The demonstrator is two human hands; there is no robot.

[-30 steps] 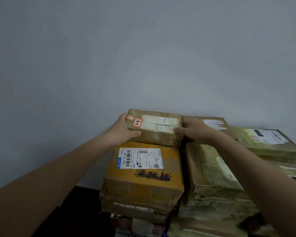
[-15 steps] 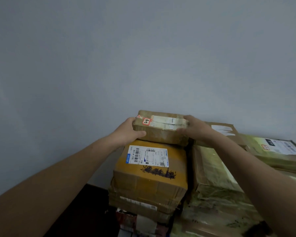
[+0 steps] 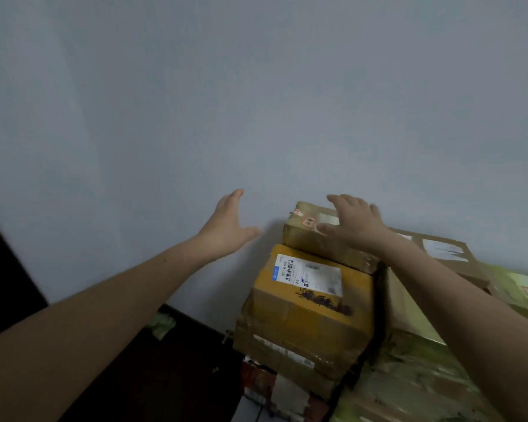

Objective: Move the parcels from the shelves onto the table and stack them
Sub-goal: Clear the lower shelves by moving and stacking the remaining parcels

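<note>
A small brown parcel [image 3: 311, 239] with a red sticker lies on top of a yellow-taped parcel [image 3: 311, 303] that carries a white barcode label. My left hand [image 3: 229, 226] hangs in the air to the left of the small parcel, fingers spread, touching nothing. My right hand [image 3: 357, 223] hovers over the small parcel's top with fingers spread; whether it touches the top is unclear. Both sit atop a stack of several parcels.
More parcels lie to the right: a brown one [image 3: 439, 251] with a white label and green-taped ones [image 3: 525, 287] [image 3: 424, 376]. A grey wall [image 3: 256, 102] rises right behind the stacks. A dark surface [image 3: 171, 367] lies at lower left.
Both hands have let go of the small brown parcel and opened; the left hand has drawn away to the left. The parcel now lies on the yellow-taped one.
</note>
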